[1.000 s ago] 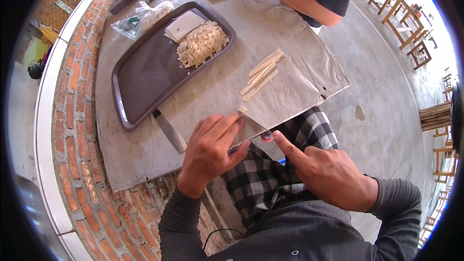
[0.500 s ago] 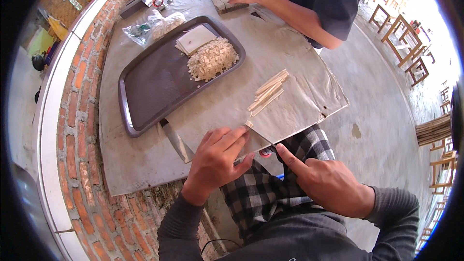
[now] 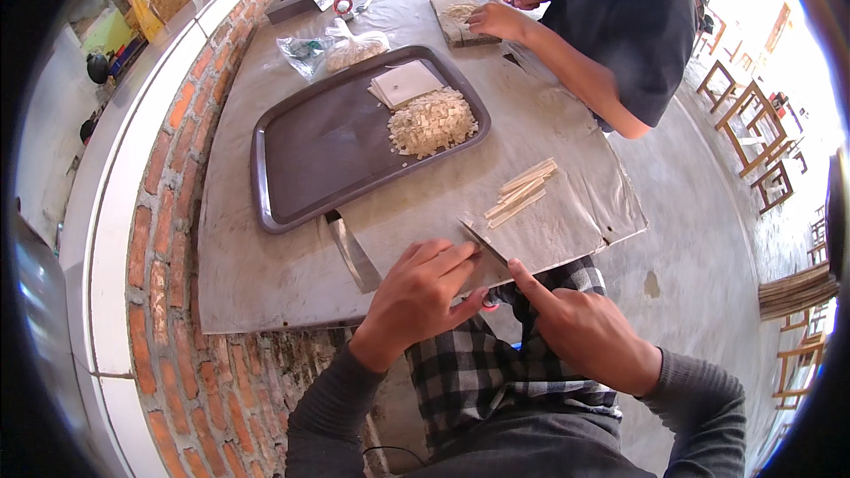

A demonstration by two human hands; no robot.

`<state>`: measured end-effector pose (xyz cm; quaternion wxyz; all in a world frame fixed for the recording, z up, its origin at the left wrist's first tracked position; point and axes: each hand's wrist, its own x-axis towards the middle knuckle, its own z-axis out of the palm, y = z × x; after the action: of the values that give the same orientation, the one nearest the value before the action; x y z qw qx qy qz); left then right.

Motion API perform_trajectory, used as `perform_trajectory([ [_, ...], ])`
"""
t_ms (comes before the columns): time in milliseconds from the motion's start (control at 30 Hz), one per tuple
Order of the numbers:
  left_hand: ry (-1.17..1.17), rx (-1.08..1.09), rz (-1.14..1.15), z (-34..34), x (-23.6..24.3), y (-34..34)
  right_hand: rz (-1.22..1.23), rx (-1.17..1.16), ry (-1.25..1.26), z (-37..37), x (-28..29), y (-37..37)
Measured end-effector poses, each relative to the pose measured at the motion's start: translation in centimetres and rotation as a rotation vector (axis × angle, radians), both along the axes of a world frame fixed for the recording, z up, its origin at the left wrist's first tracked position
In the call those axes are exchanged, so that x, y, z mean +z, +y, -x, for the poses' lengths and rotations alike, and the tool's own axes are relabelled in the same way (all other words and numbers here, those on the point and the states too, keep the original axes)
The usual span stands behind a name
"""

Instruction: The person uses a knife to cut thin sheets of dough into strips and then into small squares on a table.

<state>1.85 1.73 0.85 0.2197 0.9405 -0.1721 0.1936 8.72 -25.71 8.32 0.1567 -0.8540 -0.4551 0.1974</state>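
My right hand (image 3: 589,332) grips a knife, its forefinger stretched along the back of the thin blade (image 3: 485,242). The blade slants up and left over the near edge of the table. Beside it my left hand (image 3: 423,292) presses its bent fingertips down close to the blade; whatever lies beneath them is hidden. A little beyond the knife lies a small bundle of narrow pale strips (image 3: 520,193). To the left of my left hand, a second flat blade (image 3: 352,252) rests with its far end by the tray.
A brown tray (image 3: 310,165) holds a heap of small pale chips (image 3: 434,122) and pale square sheets (image 3: 405,82). Behind it sits a plastic bag (image 3: 356,46). Across the table, another person's hand (image 3: 498,19) works over a wooden board (image 3: 460,26). A brick wall (image 3: 164,239) borders the left side.
The whole view has shifted, so the tray and table appear farther right. A small pale piece seen at my left fingertips earlier no longer shows. Both hands stay close together at the knife.
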Motion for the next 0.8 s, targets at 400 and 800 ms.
perform_trajectory([
  [400, -0.011, 0.017, 0.005, 0.0, 0.1, -0.2, 0.021, 0.015, -0.04, -0.3, -0.5, 0.0],
  [800, -0.024, 0.011, 0.0, -0.1, -0.2, -0.2, 0.051, -0.014, 0.061, 0.8, 1.1, -2.7],
])
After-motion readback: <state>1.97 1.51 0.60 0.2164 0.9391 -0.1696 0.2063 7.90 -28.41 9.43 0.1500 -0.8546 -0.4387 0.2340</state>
